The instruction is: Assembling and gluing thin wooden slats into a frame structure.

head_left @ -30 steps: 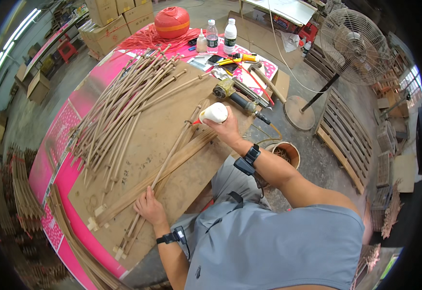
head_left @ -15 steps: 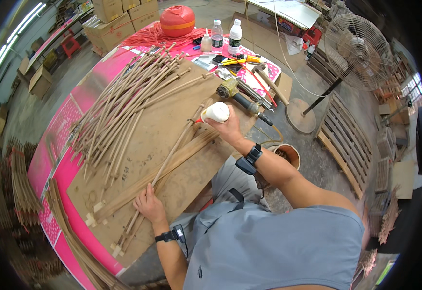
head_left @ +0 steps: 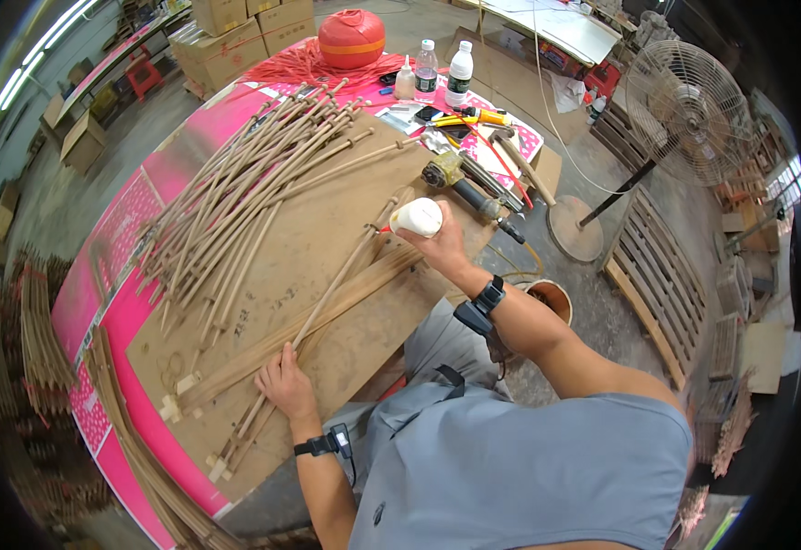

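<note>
Head view: rod (head_left: 334, 287) laid aslant on bench (head_left: 176, 170), seemingly steadied by left hand (head_left: 287, 385); grip's closure cannot be told. White bottle (head_left: 418, 217) clasped in right hand (head_left: 444, 243), seemingly tipped so rod's upper end can be reached by red nozzle (head_left: 384, 229).

Right of the right hand (head_left: 440, 243) stands a pedestal fan with a round wire guard (head_left: 689, 112); nearer lies a grey slatted wooden pallet (head_left: 659, 282). Beyond that hand, leftward: a round red ball with an orange band (head_left: 352, 38); straight beyond, upright, a clear plastic bottle (head_left: 426, 73) and a white plastic bottle (head_left: 460, 71). Far beyond the left hand (head_left: 286, 383): stacked brown cardboard boxes (head_left: 221, 64), a red plastic stool (head_left: 143, 75).
</note>
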`<state>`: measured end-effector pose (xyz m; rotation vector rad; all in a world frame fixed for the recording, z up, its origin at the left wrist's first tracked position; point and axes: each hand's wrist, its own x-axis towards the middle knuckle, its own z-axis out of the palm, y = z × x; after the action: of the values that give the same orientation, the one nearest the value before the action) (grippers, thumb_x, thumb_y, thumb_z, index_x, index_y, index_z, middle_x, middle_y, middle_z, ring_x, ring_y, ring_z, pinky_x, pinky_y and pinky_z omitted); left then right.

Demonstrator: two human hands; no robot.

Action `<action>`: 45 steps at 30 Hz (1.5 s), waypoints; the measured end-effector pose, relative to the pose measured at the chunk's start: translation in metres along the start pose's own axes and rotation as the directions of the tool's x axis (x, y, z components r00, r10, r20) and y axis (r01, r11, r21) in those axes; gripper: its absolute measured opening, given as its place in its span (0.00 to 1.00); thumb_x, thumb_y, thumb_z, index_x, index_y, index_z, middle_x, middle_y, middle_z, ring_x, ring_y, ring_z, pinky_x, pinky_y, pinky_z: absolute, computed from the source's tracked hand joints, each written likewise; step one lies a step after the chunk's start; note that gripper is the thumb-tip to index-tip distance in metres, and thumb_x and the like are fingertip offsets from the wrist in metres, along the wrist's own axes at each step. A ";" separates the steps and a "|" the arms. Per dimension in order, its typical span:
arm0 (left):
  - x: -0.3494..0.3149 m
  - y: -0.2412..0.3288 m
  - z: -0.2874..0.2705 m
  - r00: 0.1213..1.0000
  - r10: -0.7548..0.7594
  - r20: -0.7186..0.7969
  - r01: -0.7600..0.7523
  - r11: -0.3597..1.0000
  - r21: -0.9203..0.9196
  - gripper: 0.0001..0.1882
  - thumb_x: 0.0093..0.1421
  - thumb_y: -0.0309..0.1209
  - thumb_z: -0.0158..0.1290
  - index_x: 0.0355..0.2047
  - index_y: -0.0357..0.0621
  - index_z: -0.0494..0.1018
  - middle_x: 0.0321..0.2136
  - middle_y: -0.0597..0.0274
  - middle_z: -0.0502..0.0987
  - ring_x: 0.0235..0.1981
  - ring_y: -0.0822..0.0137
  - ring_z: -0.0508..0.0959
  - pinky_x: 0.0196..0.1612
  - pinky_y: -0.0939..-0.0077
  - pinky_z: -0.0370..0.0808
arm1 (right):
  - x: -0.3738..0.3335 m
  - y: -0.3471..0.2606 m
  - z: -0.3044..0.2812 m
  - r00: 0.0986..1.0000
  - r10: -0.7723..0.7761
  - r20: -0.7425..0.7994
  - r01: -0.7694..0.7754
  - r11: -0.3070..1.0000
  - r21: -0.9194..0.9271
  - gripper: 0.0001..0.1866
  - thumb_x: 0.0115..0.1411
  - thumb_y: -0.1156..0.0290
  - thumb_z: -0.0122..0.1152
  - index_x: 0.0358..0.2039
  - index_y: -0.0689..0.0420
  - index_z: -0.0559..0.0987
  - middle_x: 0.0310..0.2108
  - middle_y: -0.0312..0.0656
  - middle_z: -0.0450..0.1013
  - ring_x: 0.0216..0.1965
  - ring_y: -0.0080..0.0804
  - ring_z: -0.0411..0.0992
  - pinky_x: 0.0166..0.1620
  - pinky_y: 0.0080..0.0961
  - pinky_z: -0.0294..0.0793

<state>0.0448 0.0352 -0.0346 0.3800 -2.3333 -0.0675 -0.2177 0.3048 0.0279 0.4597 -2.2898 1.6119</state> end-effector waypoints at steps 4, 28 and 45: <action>-0.003 -0.001 -0.001 0.999 -0.037 0.024 0.037 0.999 -0.007 0.11 0.61 0.31 0.63 0.45 0.53 0.83 0.33 0.65 0.77 0.38 0.59 0.76 0.47 0.58 0.71 | -0.003 -0.003 -0.002 0.998 -0.002 0.058 0.002 1.000 0.004 0.31 0.49 0.60 0.84 0.46 0.58 0.73 0.40 0.43 0.81 0.44 0.32 0.81 0.47 0.31 0.79; -0.002 0.001 0.000 0.999 -0.045 0.016 0.045 0.999 -0.020 0.13 0.59 0.30 0.64 0.46 0.55 0.82 0.35 0.68 0.77 0.39 0.61 0.75 0.48 0.59 0.70 | -0.074 -0.074 0.051 0.918 0.033 0.396 -0.068 0.995 0.074 0.33 0.44 0.59 0.86 0.44 0.57 0.74 0.38 0.40 0.79 0.39 0.32 0.79 0.44 0.31 0.79; 0.000 0.002 0.000 0.998 -0.062 0.022 0.063 0.996 -0.064 0.13 0.58 0.30 0.64 0.44 0.54 0.83 0.34 0.67 0.77 0.39 0.61 0.76 0.48 0.59 0.70 | -0.072 -0.073 0.045 0.892 0.020 0.451 -0.047 0.998 0.049 0.32 0.44 0.64 0.86 0.43 0.58 0.73 0.38 0.39 0.79 0.41 0.27 0.78 0.45 0.28 0.79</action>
<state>0.0447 0.0369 -0.0341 0.4216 -2.3324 -0.1778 -0.1243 0.2448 0.0449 0.8979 -2.5895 1.7381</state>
